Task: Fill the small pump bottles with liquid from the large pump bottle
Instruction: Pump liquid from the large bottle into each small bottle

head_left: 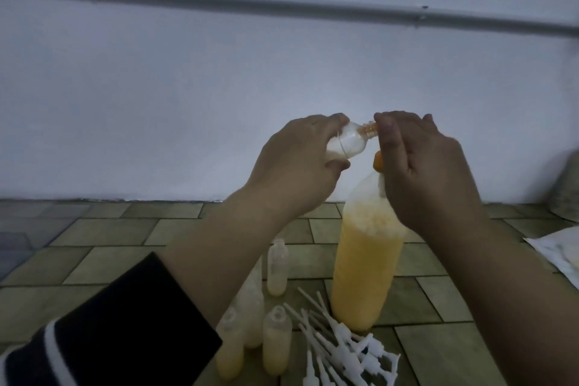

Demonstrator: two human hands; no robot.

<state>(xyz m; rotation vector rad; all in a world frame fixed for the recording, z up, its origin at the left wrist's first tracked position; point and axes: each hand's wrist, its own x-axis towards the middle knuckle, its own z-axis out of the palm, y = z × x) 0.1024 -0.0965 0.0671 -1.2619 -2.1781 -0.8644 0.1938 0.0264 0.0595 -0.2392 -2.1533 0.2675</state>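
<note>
Small bottle (131, 142) gripped by left hand (300, 163), tilted toward right hand (429, 172)

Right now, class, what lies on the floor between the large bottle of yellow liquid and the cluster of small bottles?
In the head view, a pile of white pump tops lies between the large bottle and the small bottles.

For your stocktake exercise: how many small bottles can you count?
5: one held in the left hand at; four standing on the floor at. The arm may hide more.
</note>
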